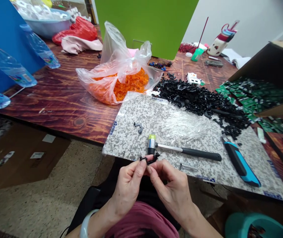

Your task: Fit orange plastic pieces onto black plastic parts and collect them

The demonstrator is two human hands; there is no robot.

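Observation:
A small black plastic part [153, 159] is pinched between my two hands at the front edge of the speckled board [136, 145]. My left hand [128, 178] grips its left end with thumb and fingers. On the other side, my right hand [169, 180] is closed at the part, its fingertips partly hidden. Just beyond my fingers lies a small mallet [193, 153] with a yellow-and-black head. Further left on the board is a single dark grey plastic piece [139, 127]. Thin clear strands [184, 125] are spread in a bundle behind the mallet.
A heap of black parts [196, 99] covers the board's back. Behind it stands a plastic bag of orange pieces [128, 82]. At right are a blue-black utility knife [242, 162] and a box of green circuit boards [245, 96]. Water bottles [40, 48] stand left; a teal bin [255, 224] sits below.

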